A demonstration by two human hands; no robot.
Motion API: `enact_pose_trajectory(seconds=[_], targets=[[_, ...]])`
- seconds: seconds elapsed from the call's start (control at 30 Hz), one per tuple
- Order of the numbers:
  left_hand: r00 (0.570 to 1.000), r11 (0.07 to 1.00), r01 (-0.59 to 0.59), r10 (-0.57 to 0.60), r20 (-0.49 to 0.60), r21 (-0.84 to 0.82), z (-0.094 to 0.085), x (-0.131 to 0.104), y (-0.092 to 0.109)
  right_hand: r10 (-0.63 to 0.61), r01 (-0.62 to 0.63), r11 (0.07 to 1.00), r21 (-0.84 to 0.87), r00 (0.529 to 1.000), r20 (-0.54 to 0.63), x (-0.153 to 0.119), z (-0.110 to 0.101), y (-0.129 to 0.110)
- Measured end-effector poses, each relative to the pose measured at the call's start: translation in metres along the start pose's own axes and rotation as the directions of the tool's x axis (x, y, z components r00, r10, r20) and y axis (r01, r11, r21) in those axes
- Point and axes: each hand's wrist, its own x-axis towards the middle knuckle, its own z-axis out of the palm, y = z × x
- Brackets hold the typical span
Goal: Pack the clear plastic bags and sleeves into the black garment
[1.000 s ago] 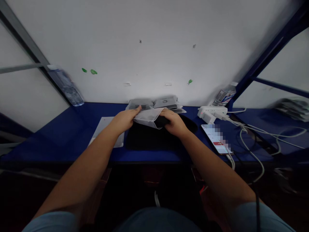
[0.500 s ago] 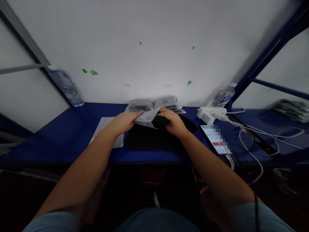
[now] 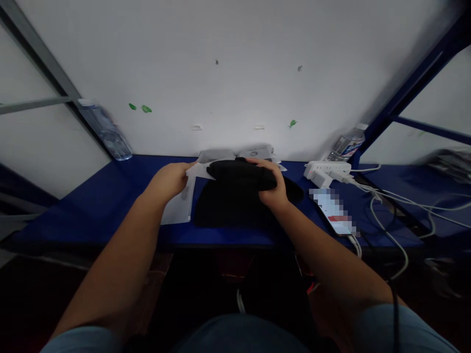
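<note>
My left hand [image 3: 169,181] grips a frosted plastic bag [image 3: 199,170] by its edge, off to the left. In my right hand [image 3: 275,189] is a black folded cloth bundle [image 3: 239,174], with the fingers over its far side and the thumb nearer me. The bundle's left end touches or sits just beside the bag; I cannot tell whether any of it is still inside. Beneath it a larger black cloth piece [image 3: 228,208] lies flat on the blue desk [image 3: 110,206]. Another frosted bag [image 3: 176,211] lies flat beside that cloth, partly behind my left hand.
Packed frosted pouches [image 3: 257,151] lie against the wall. To the right are a power strip [image 3: 327,169], a phone [image 3: 333,213] with a cable, and loose white cables [image 3: 386,196]. Plastic bottles stand at the back left [image 3: 106,130] and back right [image 3: 348,142].
The black bundle, mostly covered by the bag before, now shows out of it in my right hand. My left hand has moved left with the bag, which looks crumpled.
</note>
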Motion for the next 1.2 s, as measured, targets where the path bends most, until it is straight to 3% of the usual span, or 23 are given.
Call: enact_pose_trajectory(seconds=[0.13, 0.27, 0.37, 0.53, 0.63, 0.77, 0.87, 0.93, 1.0, 1.07, 1.2], targets=[[0.991, 0.988, 0.132, -0.131, -0.013, 0.078, -0.014, -0.018, -0.015, 0.024, -0.026, 0.999, -0.027, 0.997, -0.072, 0.003, -0.002, 0.007], [0.983, 0.985, 0.171, -0.168, -0.074, 0.036, -0.021, -0.048, -0.023, -0.056, 0.060, 0.996, -0.062, 0.996, 0.065, 0.007, 0.003, 0.014], [0.979, 0.980, 0.192, -0.188, -0.078, 0.047, -0.015, -0.075, -0.028, -0.073, 0.095, 0.987, -0.129, 0.983, 0.170, 0.008, 0.013, 0.013], [0.974, 0.978, 0.192, -0.178, -0.141, 0.085, 0.001, -0.113, -0.040, -0.174, 0.265, 0.952, -0.156, 0.882, 0.437, 0.006, 0.025, 0.012], [0.979, 0.969, 0.198, -0.188, -0.083, 0.144, 0.005, -0.123, -0.041, -0.174, 0.315, 0.933, -0.176, 0.819, 0.547, 0.003, 0.024, 0.015], [0.963, 0.954, 0.164, -0.210, 0.168, 0.252, 0.003, -0.123, -0.037, -0.158, 0.325, 0.926, -0.189, 0.792, 0.590, 0.004, 0.020, 0.016], [0.889, 0.946, 0.173, -0.269, 0.370, 0.273, -0.001, -0.121, -0.040, -0.192, 0.321, 0.929, -0.185, 0.843, 0.503, 0.007, 0.021, 0.013], [0.859, 0.959, 0.164, -0.253, 0.445, 0.230, -0.005, -0.117, -0.042, -0.188, 0.292, 0.935, -0.203, 0.890, 0.415, 0.009, 0.024, 0.012], [0.871, 0.978, 0.135, -0.193, 0.453, 0.157, -0.008, -0.108, -0.042, -0.160, 0.260, 0.938, -0.229, 0.911, 0.381, 0.009, 0.029, 0.013], [0.908, 0.989, 0.113, -0.141, 0.394, 0.092, -0.010, -0.093, -0.037, -0.113, 0.247, 0.935, -0.254, 0.888, 0.445, 0.007, 0.033, 0.015], [0.959, 1.000, -0.007, 0.014, 0.285, -0.023, -0.009, -0.052, -0.014, 0.029, 0.211, 0.936, -0.281, 0.750, 0.661, -0.003, 0.033, 0.016]])
